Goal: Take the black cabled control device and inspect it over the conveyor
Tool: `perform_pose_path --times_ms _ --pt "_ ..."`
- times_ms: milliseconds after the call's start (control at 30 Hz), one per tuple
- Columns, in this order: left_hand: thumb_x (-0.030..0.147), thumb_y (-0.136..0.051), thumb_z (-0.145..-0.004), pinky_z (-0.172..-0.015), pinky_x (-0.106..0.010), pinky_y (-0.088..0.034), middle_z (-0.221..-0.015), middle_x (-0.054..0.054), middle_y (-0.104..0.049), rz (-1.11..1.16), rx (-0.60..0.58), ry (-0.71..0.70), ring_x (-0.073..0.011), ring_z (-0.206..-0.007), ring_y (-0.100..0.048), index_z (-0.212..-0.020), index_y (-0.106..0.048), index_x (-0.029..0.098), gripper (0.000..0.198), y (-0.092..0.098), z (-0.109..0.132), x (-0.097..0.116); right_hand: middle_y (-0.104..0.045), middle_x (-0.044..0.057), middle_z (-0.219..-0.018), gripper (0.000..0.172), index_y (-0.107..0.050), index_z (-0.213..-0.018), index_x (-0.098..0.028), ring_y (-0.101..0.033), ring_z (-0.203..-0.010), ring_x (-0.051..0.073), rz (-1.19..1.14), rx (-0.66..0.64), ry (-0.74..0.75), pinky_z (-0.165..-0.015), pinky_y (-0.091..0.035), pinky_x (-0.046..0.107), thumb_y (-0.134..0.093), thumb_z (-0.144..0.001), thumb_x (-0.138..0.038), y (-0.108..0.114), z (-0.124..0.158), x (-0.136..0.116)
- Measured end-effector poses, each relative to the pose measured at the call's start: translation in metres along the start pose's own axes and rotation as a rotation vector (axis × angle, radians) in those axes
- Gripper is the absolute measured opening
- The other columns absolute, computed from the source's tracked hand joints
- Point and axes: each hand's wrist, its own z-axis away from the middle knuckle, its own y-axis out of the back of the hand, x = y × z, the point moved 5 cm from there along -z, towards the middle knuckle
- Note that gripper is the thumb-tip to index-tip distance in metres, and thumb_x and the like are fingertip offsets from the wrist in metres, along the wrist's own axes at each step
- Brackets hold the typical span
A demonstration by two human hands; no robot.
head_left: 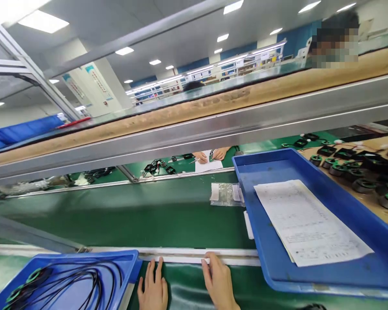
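Note:
My left hand (153, 287) lies on the green work surface with its fingers spread, fingertips at a white strip (181, 260) along the metal rail. At the strip's right end, my right hand (220, 280) has thumb and forefinger closed around the white edge. Whether the strip is loose or part of the rail is hard to see. Left of my hands is a blue tray (134, 258) holding coiled black cables (95, 280) and green-ringed parts (16, 292). A larger blue tray (245, 189) on the right carries printed paper sheets (310, 224).
Beyond the rail runs a green belt (116, 215) with a clear plastic bag (226, 194). Across it, a co-worker's hands (210, 156) rest over white paper. Motor-like parts (364, 185) crowd a board at right. A metal shelf beam (194, 131) crosses overhead.

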Motion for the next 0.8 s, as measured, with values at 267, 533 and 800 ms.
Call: perform_pose_path --times_ms 267,533,800 --pt "0.017 -0.030 -0.091 -0.112 -0.039 -0.031 -0.148 -0.006 -0.042 0.087 0.092 0.000 -0.0168 -0.138 -0.036 -0.139 -0.046 0.024 0.051 -0.002 0.002 -0.005 -0.050 -0.004 -0.054 0.037 -0.044 -0.065 -0.022 -0.046 -0.048 0.012 -0.082 0.009 -0.165 -0.050 -0.031 0.023 -0.036 -0.098 -0.038 0.000 -0.006 0.024" --pt "0.032 -0.048 -0.085 -0.101 -0.045 -0.044 -0.137 -0.010 -0.048 0.601 0.140 0.151 -0.0279 -0.130 -0.044 -0.123 -0.058 0.024 0.041 0.037 -0.029 0.034 -0.053 -0.003 -0.055 0.039 -0.047 -0.064 -0.022 -0.048 -0.049 0.013 -0.096 -0.050 -0.178 -0.050 -0.029 0.024 -0.038 -0.097 -0.041 -0.004 -0.007 0.027" --pt "0.029 -0.041 -0.090 -0.093 -0.037 -0.050 -0.120 -0.012 -0.055 1.356 0.056 -0.256 -0.0208 -0.107 -0.058 -0.114 -0.061 0.020 0.034 0.095 -0.032 0.184 -0.063 0.001 -0.063 0.042 -0.054 -0.075 -0.022 -0.059 -0.055 0.015 -0.164 0.052 -0.216 -0.054 -0.043 0.022 -0.025 -0.099 -0.041 -0.001 0.000 0.049"
